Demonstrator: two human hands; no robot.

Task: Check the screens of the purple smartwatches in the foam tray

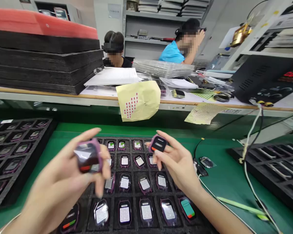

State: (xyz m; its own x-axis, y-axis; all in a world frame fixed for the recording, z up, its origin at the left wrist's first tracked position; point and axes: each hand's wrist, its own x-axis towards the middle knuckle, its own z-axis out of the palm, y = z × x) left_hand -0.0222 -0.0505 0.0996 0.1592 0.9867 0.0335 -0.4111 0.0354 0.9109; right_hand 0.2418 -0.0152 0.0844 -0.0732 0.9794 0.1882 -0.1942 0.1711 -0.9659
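Observation:
My left hand (63,175) grips a purple-framed watch (88,156) with a dark, glossy screen; hand and watch are smeared by motion. Between the thumb and fingers of my right hand (178,162) is another purple watch (158,143), its dark screen showing an orange-red patch. Both watches are held above a black foam tray (134,193) divided into square compartments. Purple watches lie in the compartments, many with lit white screens. One at the lower right has a teal screen (187,207). My forearms and hands cover parts of the tray's left and right sides.
Black trays flank the green table (224,185), one at left (34,156) and one at right (263,169). Cables (249,156) and a green strap (241,205) lie right. Behind, a shelf holds stacked foam (44,55), papers and a power supply (263,78). Two people sit beyond.

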